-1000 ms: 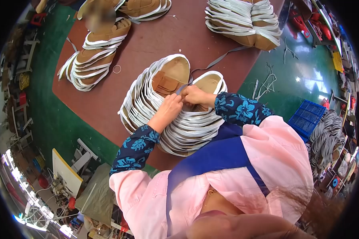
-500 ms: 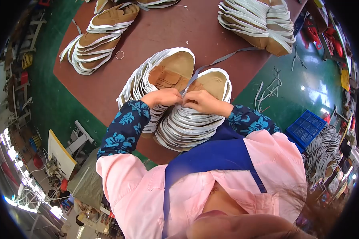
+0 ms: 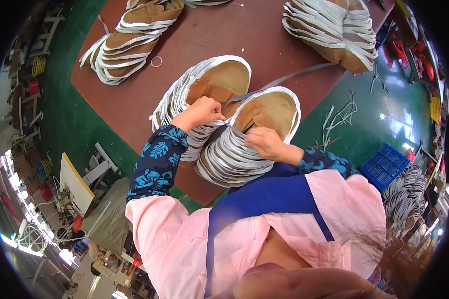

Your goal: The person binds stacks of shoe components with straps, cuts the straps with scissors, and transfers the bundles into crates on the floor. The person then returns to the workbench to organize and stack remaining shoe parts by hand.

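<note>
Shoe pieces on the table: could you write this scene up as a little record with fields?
Left hand: pinching a grey strip
Right hand: pinching the same strip, lower down
Beneath the hands: two white-edged brown stacks, side by side
Surface: reddish-brown table
Farther off: similar bundles, upper left and upper right
Beyond the table, right: blue crate

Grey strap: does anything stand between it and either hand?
Nothing visible does. The left hand and right hand each pinch the grey strap, which runs between them over the stacked shoe pieces.
</note>
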`<state>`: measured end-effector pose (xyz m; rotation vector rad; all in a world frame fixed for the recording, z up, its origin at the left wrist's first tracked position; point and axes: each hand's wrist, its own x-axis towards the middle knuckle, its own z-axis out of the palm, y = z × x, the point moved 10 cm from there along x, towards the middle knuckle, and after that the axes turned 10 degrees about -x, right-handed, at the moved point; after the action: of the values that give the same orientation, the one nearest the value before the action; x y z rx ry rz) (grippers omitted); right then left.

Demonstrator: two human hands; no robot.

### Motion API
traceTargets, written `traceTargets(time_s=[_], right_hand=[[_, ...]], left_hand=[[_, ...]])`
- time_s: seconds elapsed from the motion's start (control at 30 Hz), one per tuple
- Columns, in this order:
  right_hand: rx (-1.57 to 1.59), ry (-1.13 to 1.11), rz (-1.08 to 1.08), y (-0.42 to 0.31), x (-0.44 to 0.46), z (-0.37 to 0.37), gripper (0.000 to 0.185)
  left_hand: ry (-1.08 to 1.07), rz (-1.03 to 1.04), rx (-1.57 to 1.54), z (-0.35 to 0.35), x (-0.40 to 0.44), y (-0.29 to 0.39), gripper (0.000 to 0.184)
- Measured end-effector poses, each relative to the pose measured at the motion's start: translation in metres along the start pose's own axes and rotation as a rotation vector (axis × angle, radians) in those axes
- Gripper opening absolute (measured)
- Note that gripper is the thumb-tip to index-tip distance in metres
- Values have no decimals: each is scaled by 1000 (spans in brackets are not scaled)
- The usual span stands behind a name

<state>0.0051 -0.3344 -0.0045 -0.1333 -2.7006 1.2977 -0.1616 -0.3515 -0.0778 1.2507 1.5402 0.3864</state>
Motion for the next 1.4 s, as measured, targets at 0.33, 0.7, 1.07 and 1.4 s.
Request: traceTargets(time_s=[0.33,0.7,1.07,1.4], right_hand=[[597,-286,47,-35,77,52,22],[866,-47,481,-85,-93,-94,27],[1125,386,372,-32,-55,-164,25],[376,458,510,67,22,-87,26]], left_hand=[[18,-166,-1222,23,-5,8,37],[842,-209,-1146,-59,20,-34,34],[377,562,208,1,-16,171,32],[591,74,-957,-26,4,68,50]])
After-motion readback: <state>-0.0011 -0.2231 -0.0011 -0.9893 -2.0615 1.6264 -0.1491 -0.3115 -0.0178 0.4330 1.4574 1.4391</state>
